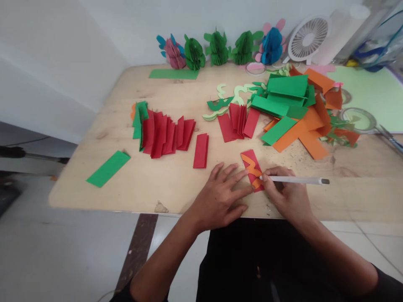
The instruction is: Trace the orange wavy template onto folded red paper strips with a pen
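Near the table's front edge lies a red paper strip (247,153) with an orange wavy paper cutout (251,166) on top of it. My left hand (220,197) rests flat with fingers spread, its fingertips pressing on the left side of the cutout. In my right hand (288,193) is a white pen (296,180), held nearly level with its tip at the cutout's right edge. A folded red paper piece (200,151) lies to the left of my hands. Just beyond them stand more folded red papers (238,121).
Folded red papers (165,134) and a green strip (108,168) lie on the left. Green papers (286,92) and orange papers (310,128) are heaped at right, near a tape roll (359,119) and scissors (392,138). Paper figures (217,48) and a fan (307,40) line the wall.
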Action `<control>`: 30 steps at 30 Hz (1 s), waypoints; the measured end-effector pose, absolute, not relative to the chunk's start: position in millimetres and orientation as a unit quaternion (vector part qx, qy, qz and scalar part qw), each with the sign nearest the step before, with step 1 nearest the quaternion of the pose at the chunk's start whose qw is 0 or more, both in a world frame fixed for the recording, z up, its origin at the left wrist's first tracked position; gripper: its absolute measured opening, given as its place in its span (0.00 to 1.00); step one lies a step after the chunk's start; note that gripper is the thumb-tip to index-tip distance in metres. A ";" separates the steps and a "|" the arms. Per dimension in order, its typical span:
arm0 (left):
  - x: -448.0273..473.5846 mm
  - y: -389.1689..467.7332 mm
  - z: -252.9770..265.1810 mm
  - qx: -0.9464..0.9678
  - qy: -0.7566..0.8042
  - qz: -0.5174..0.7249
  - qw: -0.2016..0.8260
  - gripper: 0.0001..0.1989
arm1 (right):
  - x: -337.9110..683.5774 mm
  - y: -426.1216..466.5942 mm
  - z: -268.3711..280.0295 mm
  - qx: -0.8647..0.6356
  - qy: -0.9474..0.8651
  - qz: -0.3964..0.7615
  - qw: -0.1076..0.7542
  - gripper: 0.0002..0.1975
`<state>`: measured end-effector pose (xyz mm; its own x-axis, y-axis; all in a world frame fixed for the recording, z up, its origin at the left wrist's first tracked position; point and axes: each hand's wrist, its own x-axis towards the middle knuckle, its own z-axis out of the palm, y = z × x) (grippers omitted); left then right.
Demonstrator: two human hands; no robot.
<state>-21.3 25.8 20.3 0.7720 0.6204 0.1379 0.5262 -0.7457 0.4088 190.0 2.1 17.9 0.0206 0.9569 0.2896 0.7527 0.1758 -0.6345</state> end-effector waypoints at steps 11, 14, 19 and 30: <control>-20.6 23.7 17.0 0.927 0.315 0.117 0.167 0.20 | 191.9 5.0 12.0 -0.620 -0.664 0.187 0.374 0.09; -19.7 23.2 16.0 0.928 0.315 0.118 0.163 0.19 | 193.3 4.3 11.2 -0.621 -0.643 0.213 0.394 0.09; -19.4 21.5 15.9 0.925 0.313 0.147 0.161 0.20 | 195.3 2.7 11.4 -0.615 -0.620 0.243 0.421 0.11; 10.1 20.6 8.8 0.808 0.486 0.278 0.181 0.09 | 194.6 4.2 6.0 -0.598 -0.656 0.190 0.420 0.13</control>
<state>10.1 20.6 8.8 0.3726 0.8869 0.2731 0.6851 -0.4614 0.5637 194.6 4.2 6.0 0.0682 0.9434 0.3246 0.6243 0.2135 -0.7515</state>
